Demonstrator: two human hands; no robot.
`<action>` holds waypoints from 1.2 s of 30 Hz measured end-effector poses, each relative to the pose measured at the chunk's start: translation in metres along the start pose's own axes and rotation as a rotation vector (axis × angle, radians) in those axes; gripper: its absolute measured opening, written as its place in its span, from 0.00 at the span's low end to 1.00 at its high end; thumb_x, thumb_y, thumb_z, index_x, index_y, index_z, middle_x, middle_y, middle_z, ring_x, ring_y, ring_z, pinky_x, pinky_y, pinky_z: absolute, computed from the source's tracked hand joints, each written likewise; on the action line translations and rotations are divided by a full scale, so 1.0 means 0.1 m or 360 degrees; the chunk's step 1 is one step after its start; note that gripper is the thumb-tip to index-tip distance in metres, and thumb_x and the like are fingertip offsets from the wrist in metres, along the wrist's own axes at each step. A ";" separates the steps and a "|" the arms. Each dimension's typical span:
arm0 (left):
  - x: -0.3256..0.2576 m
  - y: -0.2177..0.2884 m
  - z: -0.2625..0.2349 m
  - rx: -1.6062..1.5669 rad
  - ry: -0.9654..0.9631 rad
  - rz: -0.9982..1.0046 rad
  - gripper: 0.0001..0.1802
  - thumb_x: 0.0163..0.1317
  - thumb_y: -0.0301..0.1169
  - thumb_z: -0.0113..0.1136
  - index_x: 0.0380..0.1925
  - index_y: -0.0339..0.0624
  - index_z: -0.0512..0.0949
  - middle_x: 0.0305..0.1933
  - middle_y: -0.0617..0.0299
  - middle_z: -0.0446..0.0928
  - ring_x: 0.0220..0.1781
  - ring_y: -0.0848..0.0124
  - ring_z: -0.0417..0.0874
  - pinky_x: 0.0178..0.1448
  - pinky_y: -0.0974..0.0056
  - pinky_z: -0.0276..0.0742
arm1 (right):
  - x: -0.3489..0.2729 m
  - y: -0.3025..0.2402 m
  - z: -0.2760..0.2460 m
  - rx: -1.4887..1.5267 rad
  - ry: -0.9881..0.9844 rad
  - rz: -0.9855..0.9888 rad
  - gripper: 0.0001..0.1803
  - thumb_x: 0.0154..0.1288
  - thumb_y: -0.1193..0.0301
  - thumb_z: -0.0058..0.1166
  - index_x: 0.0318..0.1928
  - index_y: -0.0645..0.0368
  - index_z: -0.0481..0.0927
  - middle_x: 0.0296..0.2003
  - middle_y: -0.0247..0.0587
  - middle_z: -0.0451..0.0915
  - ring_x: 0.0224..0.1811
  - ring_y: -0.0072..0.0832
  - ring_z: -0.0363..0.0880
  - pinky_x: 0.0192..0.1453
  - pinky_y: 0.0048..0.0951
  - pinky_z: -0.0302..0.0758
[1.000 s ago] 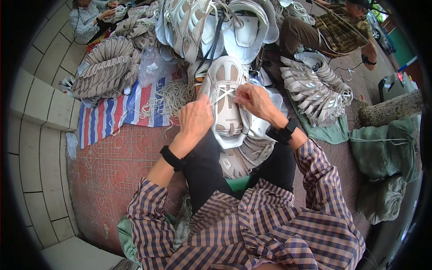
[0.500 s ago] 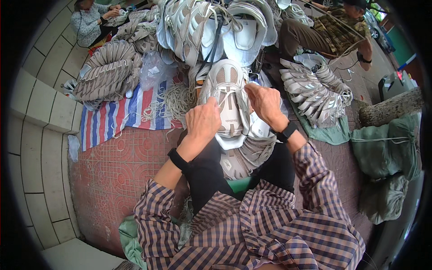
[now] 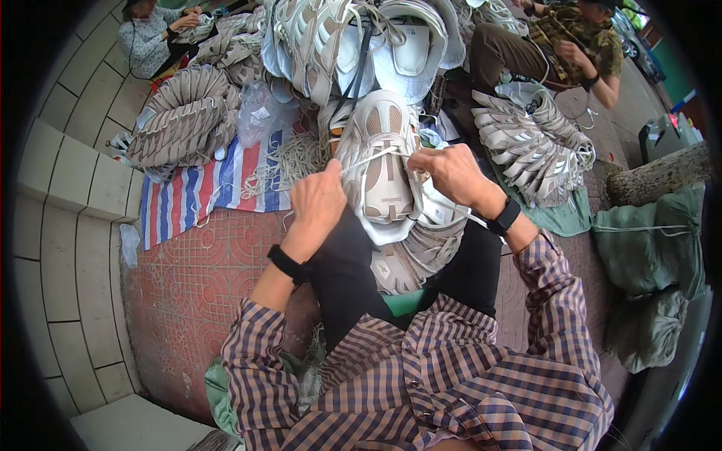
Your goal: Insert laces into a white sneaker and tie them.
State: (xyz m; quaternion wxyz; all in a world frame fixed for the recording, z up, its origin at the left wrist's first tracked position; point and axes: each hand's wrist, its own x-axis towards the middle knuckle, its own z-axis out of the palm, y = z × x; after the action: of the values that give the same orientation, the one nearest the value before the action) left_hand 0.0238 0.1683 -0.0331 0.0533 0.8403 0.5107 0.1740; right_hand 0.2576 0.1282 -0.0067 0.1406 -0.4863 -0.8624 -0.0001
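Note:
A beige and white sneaker upper (image 3: 385, 194) lies in front of me between my knees, toe pointing away, its tongue facing up. A white shoelace (image 3: 370, 160) crosses its throat near the toe end. My left hand (image 3: 319, 197), left of the upper, pinches one stretch of the lace and holds it taut. On the other side my right hand (image 3: 453, 174) is closed on the lace too, with a loose length trailing below it toward the wrist. More shoe uppers (image 3: 417, 259) are fanned out beneath, over my lap.
Uppers are heaped (image 3: 323, 45) straight ahead. Coiled rows of uppers stand left (image 3: 180, 120) and right (image 3: 530, 150). Loose laces (image 3: 297, 161) lie on a striped sheet (image 3: 184, 207). Green sacks (image 3: 643, 240) and a trunk (image 3: 662, 177) are at right. Two people sit farther off.
My hands have moved apart, the left one going left and slightly down, drawing the lace straight across the upper. The person at far right has bent an arm inward.

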 end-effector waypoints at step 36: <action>-5.07 -1.68 -0.29 -0.3399 0.1928 -0.0965 0.07 0.64 0.29 0.47 0.39 0.39 0.71 0.22 0.71 0.67 0.16 0.84 0.57 0.20 0.78 0.56 | -2.23 -0.58 0.80 0.4052 0.2047 0.1297 0.24 0.61 0.79 0.39 0.59 0.50 0.64 0.35 0.31 0.61 0.39 0.27 0.57 0.39 0.32 0.60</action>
State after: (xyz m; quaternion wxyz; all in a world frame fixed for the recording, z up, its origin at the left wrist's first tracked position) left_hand -0.3390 -0.1998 -0.1712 0.4991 0.0142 0.2303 0.8353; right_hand 0.2986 -0.0787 -0.1296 0.8006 -0.1583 0.1184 0.5657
